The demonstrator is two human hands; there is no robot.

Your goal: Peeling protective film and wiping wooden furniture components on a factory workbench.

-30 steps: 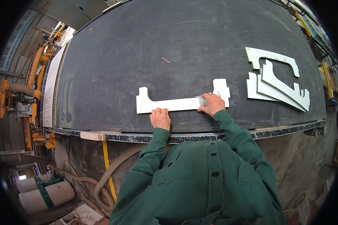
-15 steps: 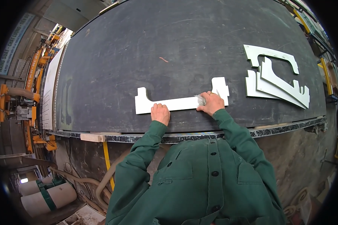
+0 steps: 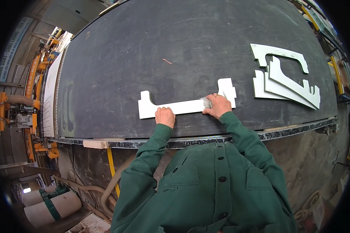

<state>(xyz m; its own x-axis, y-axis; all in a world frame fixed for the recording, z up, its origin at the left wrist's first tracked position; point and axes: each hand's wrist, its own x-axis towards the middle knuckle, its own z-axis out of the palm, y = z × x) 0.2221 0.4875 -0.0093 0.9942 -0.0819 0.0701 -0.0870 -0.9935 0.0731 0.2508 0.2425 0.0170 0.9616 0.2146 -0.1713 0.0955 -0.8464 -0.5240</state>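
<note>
A long white flat panel [image 3: 184, 106] with notched ends lies on a big dark worktable [image 3: 175, 50], near its front edge. My left hand [image 3: 165, 116] presses down on the panel's near edge, left of its middle. My right hand [image 3: 218, 105] rests on the panel toward its right end, with a small crumpled grey pad [image 3: 207, 102] held under the fingers. Both arms wear green sleeves.
A stack of white cut-out panels [image 3: 286, 79] lies on the table to the right. A white sheet [image 3: 50, 93] runs along the table's left side. Orange machinery [image 3: 17, 112] and pale rolls [image 3: 46, 206] stand on the floor at the left. A wood block [image 3: 94, 144] sits at the table's front edge.
Both hands stay on the white panel in nearly the same places; the view has shifted only slightly.
</note>
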